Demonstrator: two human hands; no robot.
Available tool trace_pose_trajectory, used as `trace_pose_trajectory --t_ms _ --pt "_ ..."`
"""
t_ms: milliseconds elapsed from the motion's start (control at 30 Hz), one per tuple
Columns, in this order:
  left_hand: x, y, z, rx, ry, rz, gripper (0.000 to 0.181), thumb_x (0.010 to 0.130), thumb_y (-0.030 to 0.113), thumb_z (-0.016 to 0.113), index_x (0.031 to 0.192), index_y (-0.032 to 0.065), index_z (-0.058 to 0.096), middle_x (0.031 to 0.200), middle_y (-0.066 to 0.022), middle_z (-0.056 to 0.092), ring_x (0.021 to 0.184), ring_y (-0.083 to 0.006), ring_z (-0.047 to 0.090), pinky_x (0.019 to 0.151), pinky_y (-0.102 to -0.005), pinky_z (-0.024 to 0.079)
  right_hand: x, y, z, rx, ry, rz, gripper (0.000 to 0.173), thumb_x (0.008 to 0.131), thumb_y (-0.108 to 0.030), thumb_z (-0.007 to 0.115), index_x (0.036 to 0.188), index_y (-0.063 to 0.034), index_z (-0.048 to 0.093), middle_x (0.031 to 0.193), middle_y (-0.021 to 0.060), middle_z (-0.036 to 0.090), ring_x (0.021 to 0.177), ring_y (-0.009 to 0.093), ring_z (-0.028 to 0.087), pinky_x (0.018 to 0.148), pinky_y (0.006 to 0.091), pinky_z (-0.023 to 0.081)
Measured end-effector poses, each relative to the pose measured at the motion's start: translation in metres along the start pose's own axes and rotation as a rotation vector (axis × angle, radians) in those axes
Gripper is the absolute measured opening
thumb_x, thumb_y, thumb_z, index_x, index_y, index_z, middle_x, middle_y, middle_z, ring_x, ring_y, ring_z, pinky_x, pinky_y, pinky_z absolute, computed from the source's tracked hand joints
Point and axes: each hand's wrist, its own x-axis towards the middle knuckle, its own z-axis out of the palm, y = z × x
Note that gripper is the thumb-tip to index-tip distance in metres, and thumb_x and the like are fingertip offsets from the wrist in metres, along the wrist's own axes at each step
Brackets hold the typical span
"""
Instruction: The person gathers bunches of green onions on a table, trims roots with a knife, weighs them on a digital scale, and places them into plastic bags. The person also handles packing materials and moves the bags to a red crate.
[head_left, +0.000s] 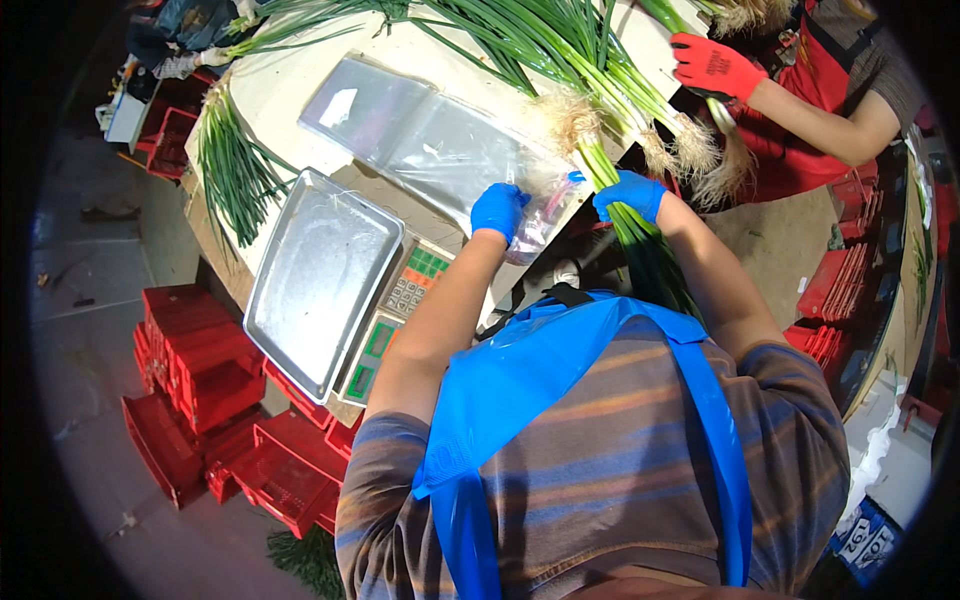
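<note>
My right hand, in a blue glove, grips a bunch of green onions by its pale stems. The roots point up over the table and the dark leaves hang down beside my apron. My left hand, also in a blue glove, lies on the near end of a stack of clear plastic bags; its fingers are curled and whether they pinch a bag is hard to tell. More green onions lie across the far side of the table, roots towards the right.
Left of my left arm stands a scale with a metal tray and keypad. Another onion bunch hangs over the table's left edge. Red plastic crates are stacked at lower left. A co-worker's red-gloved hand holds onions at upper right.
</note>
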Motion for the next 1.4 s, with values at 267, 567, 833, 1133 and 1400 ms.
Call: trace_pose_trajectory --t_ms 267,567,833,1133,1400 --pt "0.027 -0.055 0.036 -0.462 0.000 -0.111 0.026 0.080 0.030 0.062 0.085 0.0040 0.066 0.083 -0.0192 0.064 0.074 -0.0292 0.062 0.070 -0.0360 0.048 -0.028 -0.024 0.023 -0.036 -0.061 -0.051 0.060 0.072 -0.006 0.062 0.130 -0.0075 0.047 0.070 0.0026 0.057 0.060 0.012 0.055 0.061 0.0258 0.047" --pt "0.020 -0.047 0.009 -0.936 -0.107 -0.299 0.032 0.081 0.026 0.066 0.095 -0.0027 0.064 0.086 -0.0093 0.067 0.077 -0.0152 0.058 0.072 -0.0292 0.047 -0.046 -0.044 0.025 -0.129 -0.119 -0.151 0.056 0.075 -0.010 0.058 0.130 -0.0073 0.047 0.070 0.0043 0.058 0.064 0.012 0.056 0.064 0.0258 0.046" --pt "0.010 -0.023 -0.020 -0.727 -0.294 -0.110 0.051 0.090 0.045 0.047 0.102 -0.0024 0.061 0.099 -0.0143 0.064 0.088 -0.0209 0.059 0.081 -0.0307 0.044 0.050 -0.024 0.055 -0.288 -0.211 -0.088 0.014 0.067 -0.015 0.066 0.067 -0.0018 0.063 0.066 0.0079 0.063 0.060 0.016 0.058 0.059 0.0289 0.045" --pt "0.007 -0.029 -0.020 -0.982 -0.275 -0.290 0.025 0.087 0.014 0.051 0.098 -0.0029 0.065 0.090 -0.0084 0.067 0.080 -0.0150 0.061 0.076 -0.0267 0.048 0.059 -0.022 0.038 -0.211 -0.164 -0.030 0.012 0.067 -0.013 0.065 0.068 -0.0012 0.063 0.065 0.0098 0.063 0.059 0.017 0.059 0.059 0.0292 0.046" --pt "0.004 -0.023 -0.029 -0.860 -0.295 -0.265 0.024 0.081 0.026 0.065 0.086 0.0021 0.068 0.076 -0.0043 0.064 0.066 -0.0123 0.055 0.063 -0.0261 0.044 0.044 -0.010 0.022 -0.102 -0.083 -0.036 0.019 0.070 -0.008 0.064 0.087 0.0006 0.063 0.067 0.0113 0.061 0.057 0.019 0.058 0.056 0.0308 0.048"
